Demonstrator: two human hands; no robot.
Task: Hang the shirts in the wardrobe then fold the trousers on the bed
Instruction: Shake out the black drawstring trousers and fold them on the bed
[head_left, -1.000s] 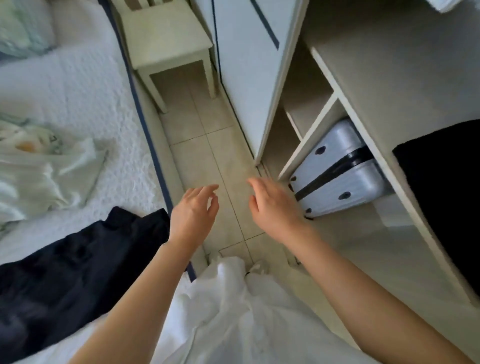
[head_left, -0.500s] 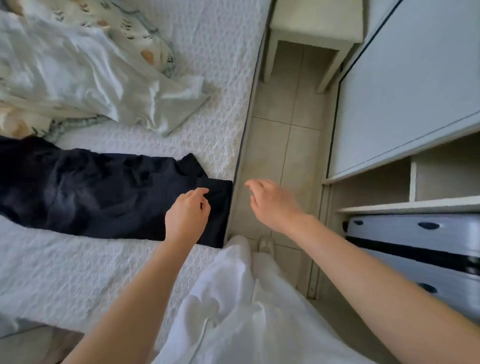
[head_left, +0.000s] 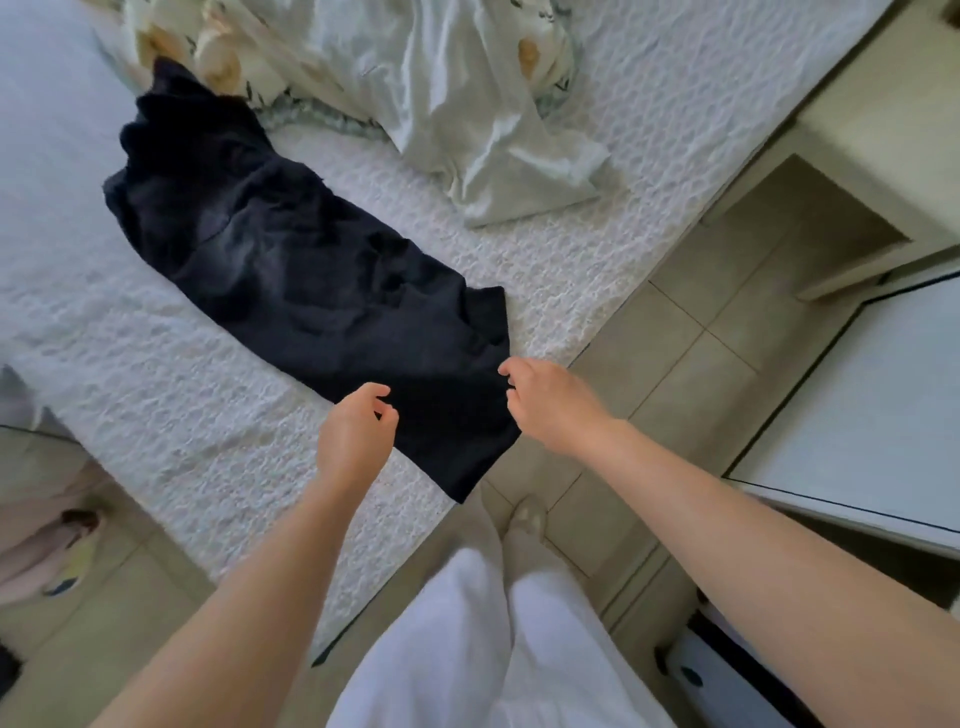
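**A:** so what are the hands doing?

**B:** both are over the near end of the dark trousers (head_left: 311, 280). left hand (head_left: 353, 436) and right hand (head_left: 550, 410) have loosely curled fingers, nothing gripped. can't tell if the right fingertips touch the cloth.

**A:** and how do the trousers lie?

**B:** flat-ish on the white bed (head_left: 156, 405), long axis diagonal. near end is at the bed's edge by the hands, far end points away to the left. can't tell which end is the waist. beyond them sits a crumpled pale sheet (head_left: 467, 130).

One trousers (head_left: 311, 270), one bed (head_left: 156, 415), one stool (head_left: 883, 130), two hands (head_left: 353, 441) (head_left: 550, 410).
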